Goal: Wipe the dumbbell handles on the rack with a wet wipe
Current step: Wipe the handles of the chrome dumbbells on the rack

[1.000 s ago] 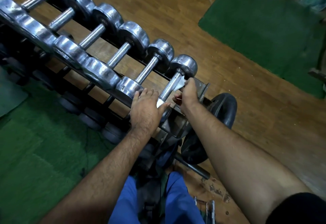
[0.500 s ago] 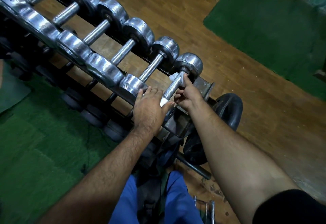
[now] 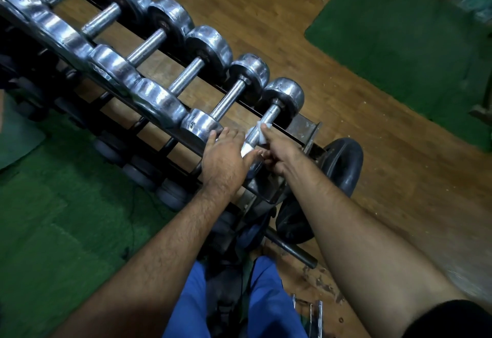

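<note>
Wood-plank floor [image 3: 306, 52] runs diagonally thru the room, worn and scuffed, w/ flaking patches near the person's feet. Green mat [image 3: 415, 52] lies top right; another green mat [image 3: 53, 231] covers the floor at left, under the rack's near side.

Rack [image 3: 306, 129] is dark metal, angled from top left down to centre, w/ a rusty end bracket at its right end. Chrome dumbbells sit across its two rails in a row, heads touching or just beside one another. Lower tier shows dark round weights, partly hidden. A black weight plate [image 3: 343, 161] leans just beside the rack's end, w/ a dark bar [image 3: 292, 251] poking out below it.

End dumbbell [image 3: 283, 98] is the last on the right. White wet wipe [image 3: 262, 132] is wrapped on its knurled handle, about mid-length. Right hand [image 3: 279, 153] pinches the wipe against the handle, fingers [image 3: 266, 161] curled under the bar, thumb on top. Left hand [image 3: 226, 159] lies flat, fingers straight, resting on the near head of the end dumbbell and touching the neighbour dumbbell [image 3: 202, 127], thumb reaching to the handle's near end.

Blue trousers [image 3: 269, 303] at bottom centre; black sleeve [image 3: 452, 321] at bottom right
</note>
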A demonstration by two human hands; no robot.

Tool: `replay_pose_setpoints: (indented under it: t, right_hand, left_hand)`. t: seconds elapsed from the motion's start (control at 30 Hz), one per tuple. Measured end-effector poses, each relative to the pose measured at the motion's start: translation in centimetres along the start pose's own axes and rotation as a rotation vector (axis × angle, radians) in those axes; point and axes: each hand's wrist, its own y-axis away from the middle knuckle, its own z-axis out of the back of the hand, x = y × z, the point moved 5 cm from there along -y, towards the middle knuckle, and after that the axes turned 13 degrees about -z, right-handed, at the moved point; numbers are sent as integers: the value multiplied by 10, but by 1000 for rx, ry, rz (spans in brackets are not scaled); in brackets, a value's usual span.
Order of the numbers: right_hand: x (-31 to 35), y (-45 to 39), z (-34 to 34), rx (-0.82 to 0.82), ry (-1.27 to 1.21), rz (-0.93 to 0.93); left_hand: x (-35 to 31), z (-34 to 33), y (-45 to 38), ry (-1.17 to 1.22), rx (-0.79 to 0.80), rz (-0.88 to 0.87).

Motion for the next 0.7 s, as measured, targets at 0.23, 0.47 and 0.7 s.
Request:
replay_pose_setpoints:
  t: [0.23, 0.47, 0.7]
  right_hand:
    - [0, 11, 1, -43, -60, 83]
    - [-5, 25, 3, -26, 117, 99]
    - [-2, 49, -2, 99, 101, 75]
  left_hand:
    - [5, 2, 24, 136, -106, -17]
    - [6, 0, 34, 251, -142, 91]
    - [11, 2, 36, 321, -185, 114]
